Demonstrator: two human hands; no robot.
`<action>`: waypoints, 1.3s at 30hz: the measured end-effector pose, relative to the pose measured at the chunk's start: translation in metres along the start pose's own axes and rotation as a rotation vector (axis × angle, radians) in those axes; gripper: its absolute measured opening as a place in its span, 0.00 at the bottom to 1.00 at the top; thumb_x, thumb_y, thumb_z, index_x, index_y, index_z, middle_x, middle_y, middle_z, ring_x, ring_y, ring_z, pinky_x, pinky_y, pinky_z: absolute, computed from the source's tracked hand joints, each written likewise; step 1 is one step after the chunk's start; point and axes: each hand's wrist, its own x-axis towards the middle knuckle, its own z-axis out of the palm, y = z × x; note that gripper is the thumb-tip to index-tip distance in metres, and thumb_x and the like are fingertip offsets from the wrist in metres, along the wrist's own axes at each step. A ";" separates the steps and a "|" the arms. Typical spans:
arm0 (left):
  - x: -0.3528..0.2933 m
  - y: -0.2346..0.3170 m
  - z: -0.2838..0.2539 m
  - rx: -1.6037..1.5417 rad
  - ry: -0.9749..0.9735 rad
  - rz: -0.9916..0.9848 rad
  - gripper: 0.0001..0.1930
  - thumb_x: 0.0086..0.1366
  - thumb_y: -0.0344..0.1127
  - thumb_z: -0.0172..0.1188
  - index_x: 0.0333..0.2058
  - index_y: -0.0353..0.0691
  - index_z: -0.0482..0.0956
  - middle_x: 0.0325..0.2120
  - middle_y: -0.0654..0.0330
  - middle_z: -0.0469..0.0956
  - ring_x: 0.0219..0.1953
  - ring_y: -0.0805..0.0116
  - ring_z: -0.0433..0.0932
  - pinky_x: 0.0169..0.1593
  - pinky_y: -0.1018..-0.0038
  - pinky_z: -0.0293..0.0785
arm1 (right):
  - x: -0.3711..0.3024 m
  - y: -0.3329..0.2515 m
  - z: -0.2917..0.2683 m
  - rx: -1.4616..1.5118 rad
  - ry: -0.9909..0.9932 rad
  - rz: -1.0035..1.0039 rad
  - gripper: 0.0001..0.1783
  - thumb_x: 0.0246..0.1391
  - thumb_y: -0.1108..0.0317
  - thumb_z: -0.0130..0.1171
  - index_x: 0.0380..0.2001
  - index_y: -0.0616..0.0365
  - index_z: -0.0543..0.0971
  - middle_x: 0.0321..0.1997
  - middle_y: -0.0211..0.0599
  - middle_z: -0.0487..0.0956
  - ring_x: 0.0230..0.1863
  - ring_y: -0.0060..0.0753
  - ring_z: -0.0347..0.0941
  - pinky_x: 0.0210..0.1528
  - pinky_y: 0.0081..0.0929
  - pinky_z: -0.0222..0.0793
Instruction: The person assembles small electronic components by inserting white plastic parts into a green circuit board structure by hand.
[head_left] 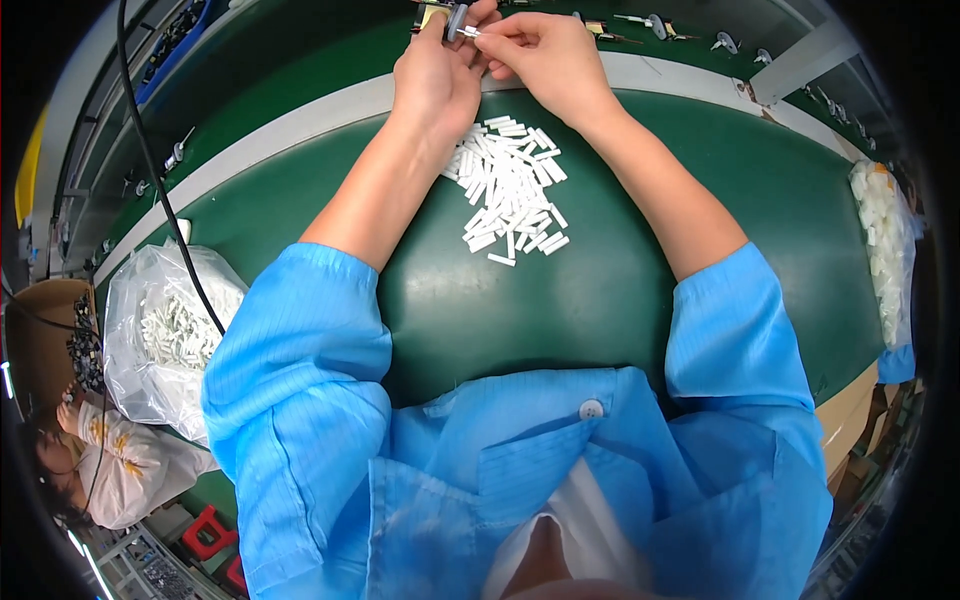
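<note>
At the far edge of the green table, my left hand (pixel 432 80) grips a small motor-like part with a grey disc (pixel 456 22) and a yellow patch behind it. My right hand (pixel 556 62) comes in from the right, thumb and fingertips pinched on a small white tube (pixel 468 32) at the disc's centre. Whether the tube sits on a shaft there is too small to tell. Just below my wrists, many loose white tubes (pixel 512 185) lie in a heap on the table.
A pale rail (pixel 330 103) divides the table (pixel 520 320) from a green belt carrying similar disc parts (pixel 655 25). A clear bag of white tubes (pixel 180 330) stands left, with a black cable (pixel 150 165) hanging across. Another bag (pixel 880 250) lies right. Someone sits at lower left (pixel 130 465).
</note>
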 end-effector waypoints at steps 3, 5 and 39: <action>-0.002 -0.002 -0.002 -0.067 0.049 0.019 0.18 0.75 0.45 0.36 0.44 0.38 0.70 0.42 0.54 0.77 0.44 0.61 0.76 0.49 0.66 0.72 | -0.010 -0.006 0.008 -0.622 0.044 -0.593 0.06 0.51 0.70 0.56 0.29 0.62 0.77 0.29 0.47 0.77 0.32 0.51 0.76 0.36 0.41 0.73; -0.005 -0.006 0.001 -0.093 0.081 0.029 0.17 0.75 0.44 0.36 0.44 0.39 0.70 0.41 0.54 0.78 0.42 0.62 0.77 0.48 0.66 0.72 | -0.011 -0.010 0.003 -0.668 0.047 -0.723 0.06 0.51 0.71 0.56 0.28 0.63 0.76 0.28 0.48 0.77 0.31 0.52 0.76 0.34 0.41 0.73; 0.059 0.240 -0.305 1.871 1.290 0.094 0.42 0.58 0.73 0.41 0.64 0.50 0.62 0.66 0.45 0.54 0.65 0.36 0.54 0.63 0.41 0.52 | -0.038 -0.040 0.001 -1.220 -0.460 -0.577 0.07 0.41 0.79 0.56 0.27 0.65 0.80 0.31 0.47 0.78 0.40 0.50 0.75 0.40 0.42 0.71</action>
